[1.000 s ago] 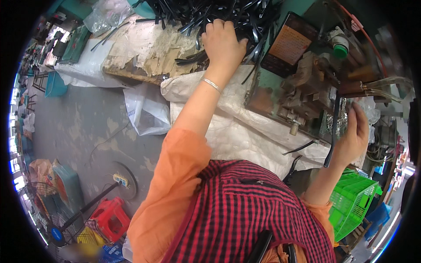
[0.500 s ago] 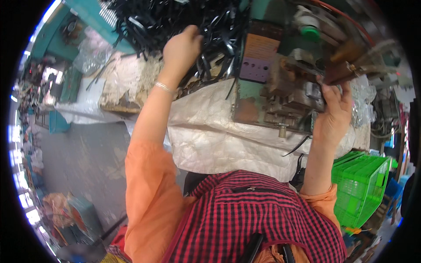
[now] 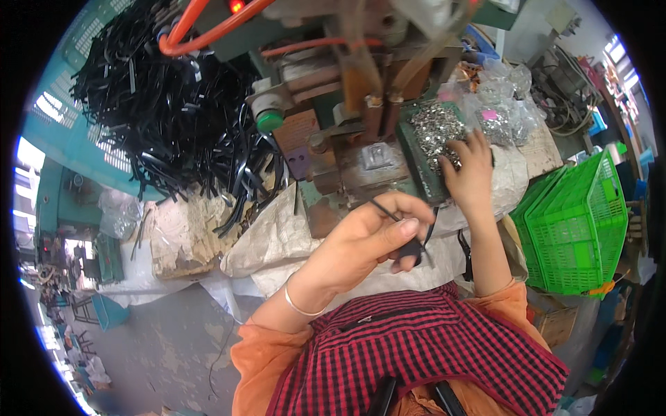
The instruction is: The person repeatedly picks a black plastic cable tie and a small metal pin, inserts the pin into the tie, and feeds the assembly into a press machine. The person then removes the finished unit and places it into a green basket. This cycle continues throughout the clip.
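Observation:
My left hand (image 3: 378,232) is in front of the press, its thumb and fingers closed on a thin black strap (image 3: 427,239). Part of the strap shows between the fingers and part hangs beyond them. Farther right, my right hand (image 3: 473,173) reaches down onto small shiny metal pieces (image 3: 437,132) heaped in a green tray (image 3: 424,182). Its fingers are spread and bent, and the fingertips touch the pieces. Between the hands and the machine head lies a metal die block (image 3: 377,158) under the press.
A large tangle of black straps (image 3: 166,104) fills a teal basket (image 3: 52,107) at the left. The press has a green button (image 3: 269,120) and an orange hose (image 3: 208,43). Clear bags (image 3: 510,104) lie right of the tray; a green crate (image 3: 576,225) stands at the right.
My left hand has come back from the strap pile to the front of the press with a strap. My right hand has left the press block for the metal pieces. The view has shifted right.

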A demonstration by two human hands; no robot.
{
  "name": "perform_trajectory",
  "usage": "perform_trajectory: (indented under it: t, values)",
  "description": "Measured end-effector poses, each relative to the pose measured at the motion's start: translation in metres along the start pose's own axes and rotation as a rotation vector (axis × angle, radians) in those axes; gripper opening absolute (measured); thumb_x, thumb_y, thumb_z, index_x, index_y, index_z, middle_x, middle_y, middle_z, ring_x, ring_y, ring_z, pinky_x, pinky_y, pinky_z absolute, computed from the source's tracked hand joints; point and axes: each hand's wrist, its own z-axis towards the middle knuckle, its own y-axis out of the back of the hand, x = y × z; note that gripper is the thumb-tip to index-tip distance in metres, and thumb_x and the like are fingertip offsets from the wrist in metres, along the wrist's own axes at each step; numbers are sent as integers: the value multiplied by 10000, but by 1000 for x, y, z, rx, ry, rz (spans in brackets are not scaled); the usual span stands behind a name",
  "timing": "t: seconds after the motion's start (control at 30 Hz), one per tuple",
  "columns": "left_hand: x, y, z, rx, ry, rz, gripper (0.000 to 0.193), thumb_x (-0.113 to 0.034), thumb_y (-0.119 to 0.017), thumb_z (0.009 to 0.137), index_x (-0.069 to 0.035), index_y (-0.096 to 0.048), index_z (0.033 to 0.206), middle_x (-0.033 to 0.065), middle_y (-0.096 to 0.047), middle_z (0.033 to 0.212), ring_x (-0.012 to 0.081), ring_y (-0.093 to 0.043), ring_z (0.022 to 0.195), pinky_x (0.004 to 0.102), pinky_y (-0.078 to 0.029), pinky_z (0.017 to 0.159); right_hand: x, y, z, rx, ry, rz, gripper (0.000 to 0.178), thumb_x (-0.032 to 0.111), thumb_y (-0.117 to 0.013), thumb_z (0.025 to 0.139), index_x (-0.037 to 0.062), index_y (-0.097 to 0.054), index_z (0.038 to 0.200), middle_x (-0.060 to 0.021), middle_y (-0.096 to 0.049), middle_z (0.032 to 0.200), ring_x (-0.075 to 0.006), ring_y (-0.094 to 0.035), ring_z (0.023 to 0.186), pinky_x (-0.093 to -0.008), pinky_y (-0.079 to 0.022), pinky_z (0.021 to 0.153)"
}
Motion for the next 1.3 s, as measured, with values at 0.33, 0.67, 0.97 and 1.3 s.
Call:
perform_trajectory:
  t: [0.33, 0.67, 0.97, 1.3]
  values:
    - [-8, 1, 25, -129, 200, 41, 408, -332, -446, 1093, 4, -636, 960, 122, -667, 639, 106, -448, 338, 214, -299, 291, -4, -7, 12, -143, -132, 365, 94, 106, -736, 843, 39, -715, 906, -160, -712, 1075, -374, -634, 1121, -446, -495, 953]
    - [0, 11, 28, -157, 154, -29, 324, -308, -473, 1076, -60, -582, 899, 90, -642, 606, 70, -368, 327, 197, -246, 311, -7, -2, 10, -172, -294, 704, 150, 91, -620, 977, -8, -723, 1021, -101, -741, 944, -245, -687, 879, -329, -515, 839]
    - [-7, 8, 18, -144, 200, 60, 331, -330, -490, 1074, -67, -592, 901, 84, -649, 616, 58, -385, 338, 183, -224, 308, 17, -28, -35, -398, -110, 516, 106, 30, -601, 957, -1, -692, 1003, -120, -692, 965, -268, -644, 896, -357, -499, 838]
    - [-10, 5, 24, -179, 173, 32, 323, -287, -455, 1088, -38, -583, 926, 88, -660, 619, 69, -398, 315, 187, -225, 277, -22, -5, 13, -262, -374, 740, 183, 125, -599, 1019, -5, -721, 1061, -94, -737, 1004, -166, -666, 921, -296, -502, 881]
